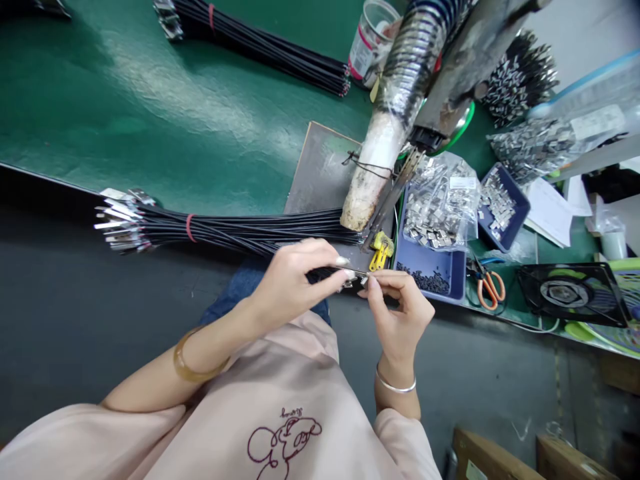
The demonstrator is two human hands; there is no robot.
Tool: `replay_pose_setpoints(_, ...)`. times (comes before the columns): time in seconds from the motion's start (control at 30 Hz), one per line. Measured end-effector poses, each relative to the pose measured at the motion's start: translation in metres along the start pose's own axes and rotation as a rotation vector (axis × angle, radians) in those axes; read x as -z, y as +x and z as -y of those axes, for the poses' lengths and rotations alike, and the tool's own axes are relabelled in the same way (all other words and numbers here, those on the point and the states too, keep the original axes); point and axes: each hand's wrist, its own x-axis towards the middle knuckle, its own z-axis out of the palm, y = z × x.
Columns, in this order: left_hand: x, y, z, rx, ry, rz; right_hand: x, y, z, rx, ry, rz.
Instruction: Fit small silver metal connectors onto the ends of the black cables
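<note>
A thin black cable (357,272) runs between my hands at the table's front edge. My left hand (300,275) pinches it between thumb and fingers. At the cable's end, the fingertips of my right hand (400,305) are closed on a small shiny piece, too small to make out fully. Behind my left hand lies a long bundle of black cables (240,227), tied with a red band and with silvery connectors at its left end. Just beyond my fingers are a yellow clip-like tool (383,252) and the white nozzle of a ribbed hose (367,180).
A metal-bodied tool (445,87) slants down beside the hose. Blue trays (457,283) hold small metal and black parts. Orange-handled pliers (490,290) and a black fan (573,293) sit right. Another cable bundle (270,47) and a plastic cup (367,43) lie at the back.
</note>
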Motion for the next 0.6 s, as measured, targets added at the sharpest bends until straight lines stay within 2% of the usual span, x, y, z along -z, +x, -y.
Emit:
replay_pose_setpoints(0.03, 0.010, -0.003, 0.002, -0.057, 0.117, -0.112, 0.001, -0.001, -0.001, 0.005, -0.030, 0.023)
replay_pose_setpoints(0.1, 0.032, -0.008, 0.011, -0.074, 0.408, -0.233, 0.001, -0.001, -0.002, 0.029, -0.106, 0.084)
replay_pose_setpoints(0.2, 0.060, -0.013, 0.032, -0.022, 0.742, -0.190, -0.002, 0.001, -0.003, 0.074, -0.182, 0.183)
replay_pose_setpoints(0.3, 0.073, -0.013, 0.049, 0.019, 0.859, -0.076, -0.005, 0.003, 0.000, 0.139, -0.192, 0.219)
replay_pose_setpoints(0.4, 0.079, -0.007, 0.048, 0.095, 0.831, 0.028, -0.002, 0.004, 0.003, 0.209, -0.165, 0.118)
replay_pose_setpoints(0.53, 0.091, 0.012, 0.030, 0.177, 0.800, 0.228, 0.014, -0.001, -0.001, 0.271, -0.073, -0.193)
replay_pose_setpoints(0.6, 0.098, 0.028, 0.025, 0.192, 0.833, 0.257, 0.026, -0.006, -0.004, 0.235, -0.036, -0.272)
